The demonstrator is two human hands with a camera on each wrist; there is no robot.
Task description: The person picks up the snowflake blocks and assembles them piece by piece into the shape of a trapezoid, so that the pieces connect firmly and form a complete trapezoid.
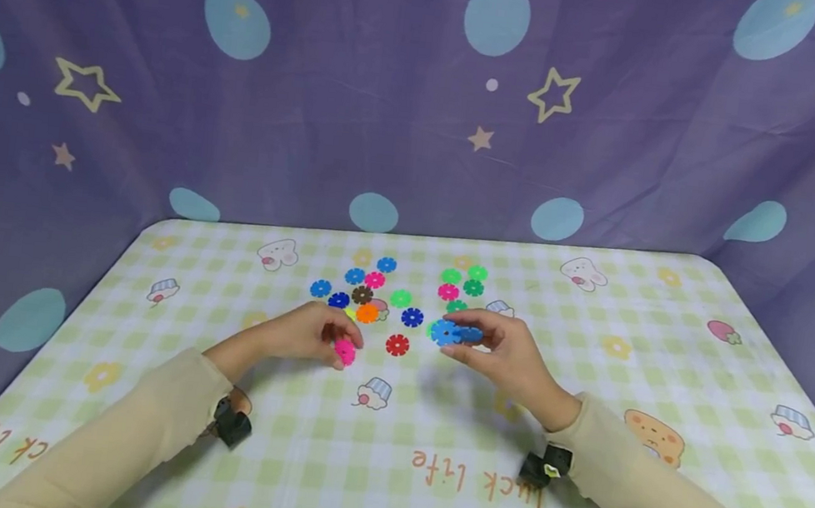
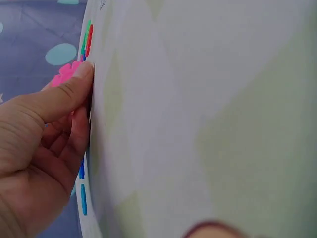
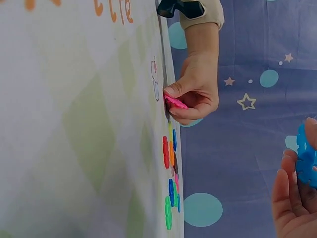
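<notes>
A pink notched plastic disc is pinched between the thumb and fingers of my left hand, low over the table. In the left wrist view the same pink disc shows beyond the thumb. My right hand holds blue notched discs joined together, one facing the head camera and another edge-on. Part of this blue piece appears at the edge of the right wrist view, raised off the table. A red disc lies flat between the hands, and an orange disc lies just beyond my left hand.
Several loose discs lie farther back, among them a brown disc, a dark blue disc and a light green disc. A checked cloth covers the table. Behind its far edge hangs a purple curtain.
</notes>
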